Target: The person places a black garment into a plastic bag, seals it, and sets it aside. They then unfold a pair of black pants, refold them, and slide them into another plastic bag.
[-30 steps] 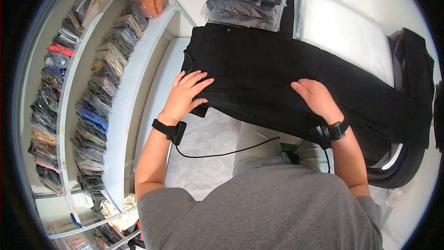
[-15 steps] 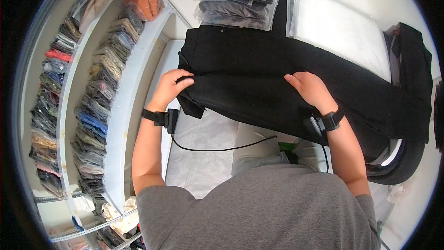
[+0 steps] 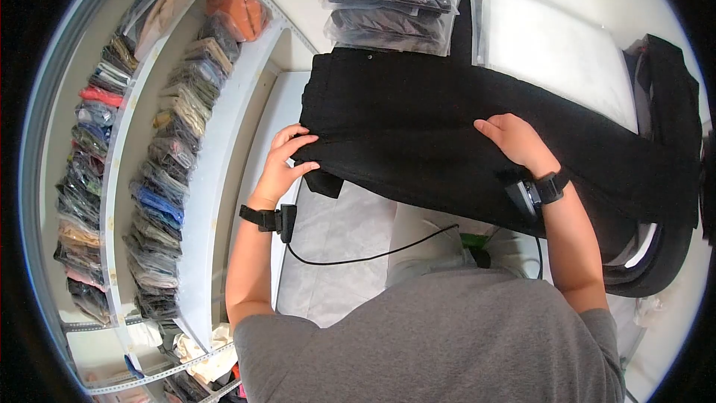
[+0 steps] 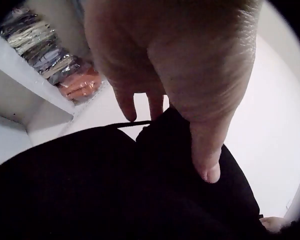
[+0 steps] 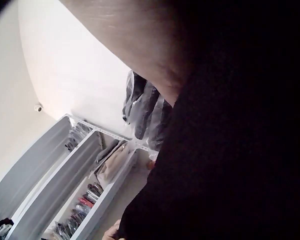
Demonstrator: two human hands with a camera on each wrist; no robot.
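A long black garment, shaped like trousers [image 3: 403,97], lies folded lengthwise across the work surface. At its left end my left hand [image 3: 283,160] pinches the edge. In the left wrist view the thumb [image 4: 207,167] lies on the near side of the dark cloth, with fingers behind it. Farther right, my right hand [image 3: 516,140] grips the cloth near the middle of its length, thumb pointing left and the other fingertips hidden. A shallow crease runs between the hands. Dark cloth fills much of the right wrist view beside the right hand [image 5: 155,50].
Bagged dark clothes [image 3: 391,0] are stacked at the back. White plastic bags [image 3: 552,48] lie to their right. More dark cloth [image 3: 671,82] hangs at the far right. Shelves [image 3: 216,172] with several bagged garments line the left. A black cable [image 3: 373,260] hangs between my wrists.
My left hand went from lying spread on the cloth to pinching its left edge. The right hand has stayed at the same part of the garment. The head view has shifted slightly.
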